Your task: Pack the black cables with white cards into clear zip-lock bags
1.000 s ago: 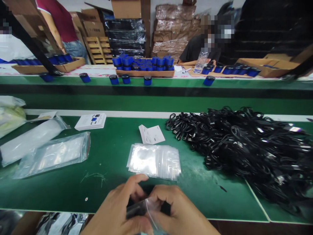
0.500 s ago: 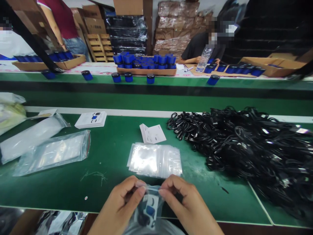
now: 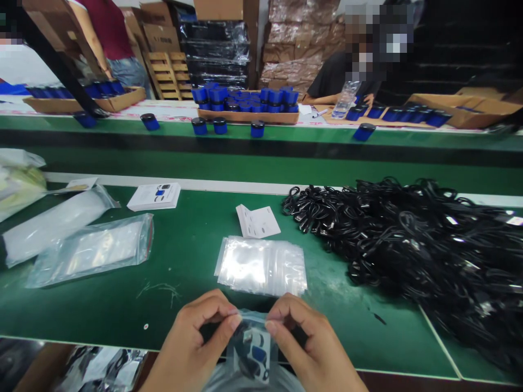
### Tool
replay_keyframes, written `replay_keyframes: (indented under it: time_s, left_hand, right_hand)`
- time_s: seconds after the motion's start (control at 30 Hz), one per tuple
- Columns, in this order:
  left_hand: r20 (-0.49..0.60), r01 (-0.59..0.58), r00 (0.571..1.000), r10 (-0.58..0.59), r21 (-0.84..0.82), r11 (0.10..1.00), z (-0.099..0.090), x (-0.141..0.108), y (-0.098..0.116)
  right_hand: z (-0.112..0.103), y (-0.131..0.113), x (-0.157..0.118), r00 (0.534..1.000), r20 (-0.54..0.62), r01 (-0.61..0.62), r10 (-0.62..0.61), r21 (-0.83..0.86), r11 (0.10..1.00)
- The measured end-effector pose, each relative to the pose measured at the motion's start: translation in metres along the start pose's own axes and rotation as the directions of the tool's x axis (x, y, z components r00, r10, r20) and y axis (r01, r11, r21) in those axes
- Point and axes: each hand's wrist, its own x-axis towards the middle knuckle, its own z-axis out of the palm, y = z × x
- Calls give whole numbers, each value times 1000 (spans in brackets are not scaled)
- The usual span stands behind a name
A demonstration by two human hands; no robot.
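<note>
A small clear zip bag [image 3: 255,351] hangs between my hands over the front edge of the green table. Through its film a printed card with a blue shape shows, with something dark beside it. My left hand [image 3: 200,332] pinches the bag's top left corner between thumb and fingers. At the top right corner my right hand [image 3: 304,340] does likewise. Just beyond my fingertips lies a stack of empty clear bags [image 3: 261,265]. Behind the stack sits a folded white leaflet [image 3: 259,221].
Right of my hands spreads a large heap of black cables [image 3: 392,239]. On the left are a stack of printed cards [image 3: 154,196] and plastic packs [image 3: 92,247]. Blue jars [image 3: 257,129] line the far ledge. People work behind it. A box of filled bags [image 3: 106,367] is below left.
Both hands keep their pinch on the bag. My left hand has shifted slightly left, and the card inside sits a little further right. The whole view has tilted slightly.
</note>
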Motion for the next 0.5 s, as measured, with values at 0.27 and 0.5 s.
replay_keyframes:
  time_s: [0.27,0.5]
  left_hand:
    - [-43,73,995,-92,-322,944,17,-4,0]
    - [-193,85,959,-207,-500,862,48,-12,8]
  right_hand:
    - [14,4,-4,995,-86,-30,41,128,991]
    - [47,11,-2,945,-322,125,-52,210,970]
